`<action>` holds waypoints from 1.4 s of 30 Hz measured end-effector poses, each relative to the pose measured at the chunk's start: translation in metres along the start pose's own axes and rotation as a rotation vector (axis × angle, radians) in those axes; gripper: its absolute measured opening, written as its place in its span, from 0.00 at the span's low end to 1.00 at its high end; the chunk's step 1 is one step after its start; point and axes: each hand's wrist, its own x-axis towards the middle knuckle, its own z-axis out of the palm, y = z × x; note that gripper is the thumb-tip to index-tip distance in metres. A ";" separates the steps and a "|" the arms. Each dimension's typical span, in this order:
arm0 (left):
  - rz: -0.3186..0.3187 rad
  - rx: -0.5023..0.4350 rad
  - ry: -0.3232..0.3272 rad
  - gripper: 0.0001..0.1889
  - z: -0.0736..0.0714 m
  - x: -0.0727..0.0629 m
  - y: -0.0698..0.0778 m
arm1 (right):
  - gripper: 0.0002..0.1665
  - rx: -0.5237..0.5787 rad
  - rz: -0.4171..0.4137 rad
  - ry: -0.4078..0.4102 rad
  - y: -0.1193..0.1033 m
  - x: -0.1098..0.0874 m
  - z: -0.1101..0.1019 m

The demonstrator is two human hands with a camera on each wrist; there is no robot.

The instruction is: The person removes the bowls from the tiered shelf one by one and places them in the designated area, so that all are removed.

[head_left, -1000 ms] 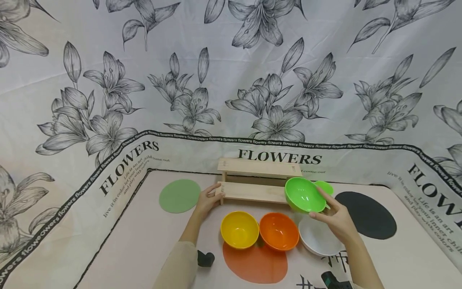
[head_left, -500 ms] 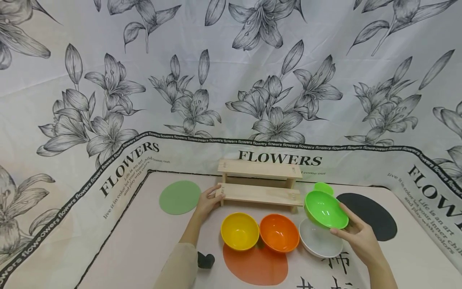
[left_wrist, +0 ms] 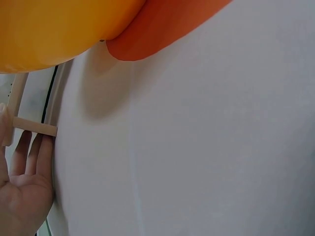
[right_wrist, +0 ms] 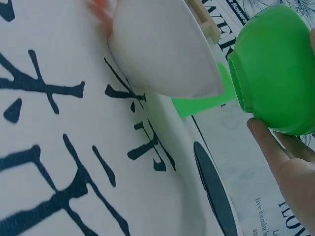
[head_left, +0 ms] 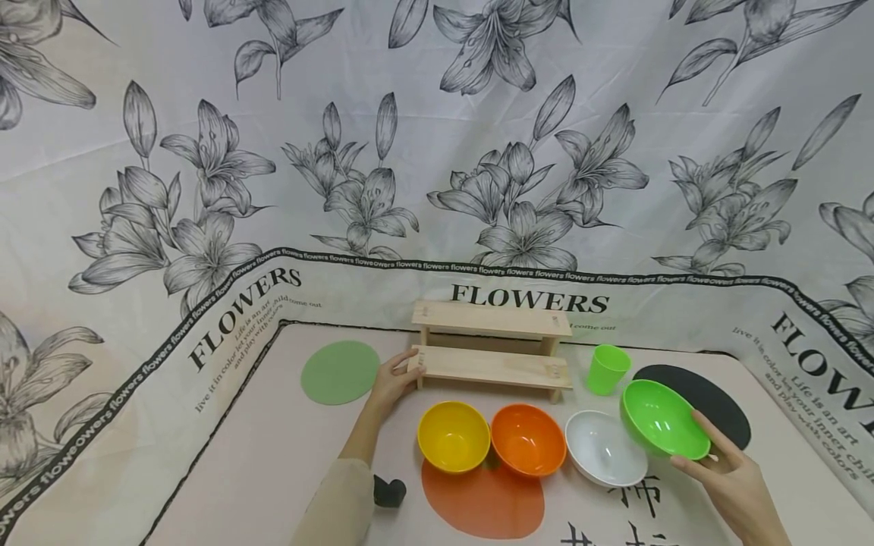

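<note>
My right hand holds a bright green bowl by its right side, tilted, just right of the white bowl. In the right wrist view the fingers lie against the green bowl near its foot. At the left end of a two-tier wooden shelf, my left hand grips the lower board. The left wrist view has the thumb on one side of the wood and the fingers on the other. A yellow bowl and an orange bowl stand before the shelf.
A green cup stands right of the shelf, near a black oval on the cloth. A green circle is printed at the left. Behind the shelf rises a flower-printed cloth wall. A small black object shows beside the left sleeve.
My right hand has carried the green bowl rightward and toward me, away from the shelf's right end, uncovering the green cup and white bowl. The left hand has stayed at the shelf.
</note>
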 end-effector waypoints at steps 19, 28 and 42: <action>-0.020 0.002 0.003 0.29 0.001 0.002 -0.001 | 0.55 -0.445 0.465 0.226 -0.014 -0.025 -0.008; -0.004 0.012 0.007 0.29 0.000 0.002 -0.001 | 0.56 -0.355 0.474 0.295 -0.003 -0.021 -0.003; -0.004 -0.035 -0.035 0.30 -0.001 0.001 -0.001 | 0.59 -0.384 0.494 0.304 0.007 -0.017 0.000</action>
